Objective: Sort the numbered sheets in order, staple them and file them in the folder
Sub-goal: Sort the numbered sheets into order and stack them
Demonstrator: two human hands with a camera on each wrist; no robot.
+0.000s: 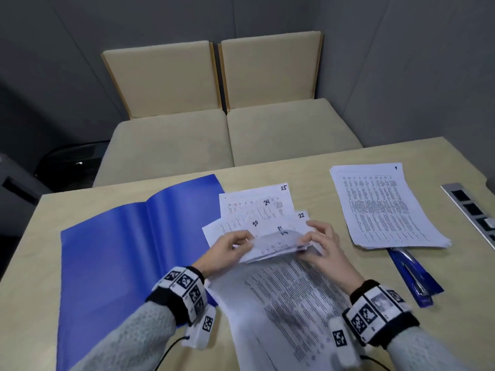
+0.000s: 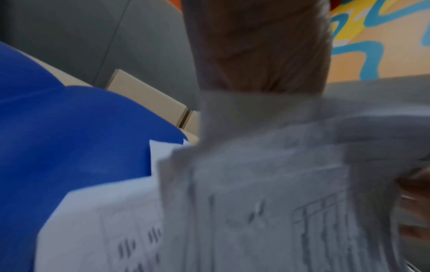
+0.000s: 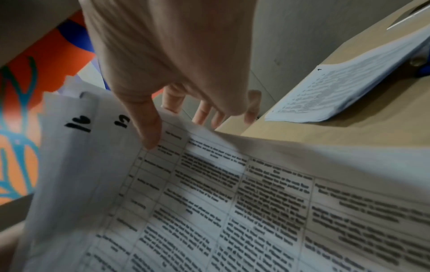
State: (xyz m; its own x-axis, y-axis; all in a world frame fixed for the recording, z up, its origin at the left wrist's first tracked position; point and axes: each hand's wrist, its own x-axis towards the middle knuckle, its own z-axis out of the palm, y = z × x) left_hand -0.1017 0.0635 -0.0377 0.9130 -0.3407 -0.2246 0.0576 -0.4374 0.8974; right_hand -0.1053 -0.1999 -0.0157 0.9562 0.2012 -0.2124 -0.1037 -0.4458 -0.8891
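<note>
Gripping a sheaf of sheets [image 1: 278, 277] with both hands, pale wooden table [image 1: 308, 167], beige chairs [image 1: 214, 103], grey walls [image 1: 67, 49]

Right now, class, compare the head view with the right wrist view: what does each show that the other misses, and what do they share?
Only the head view shows the open blue folder, the loose sheets numbered 20 to 25 fanned on the table, the left hand and two beige chairs.

Only the right wrist view shows handwritten numbers on the held sheets' corners, beside the thumb.

Both show the right hand gripping the held sheets, and the separate stack on the table.
</note>
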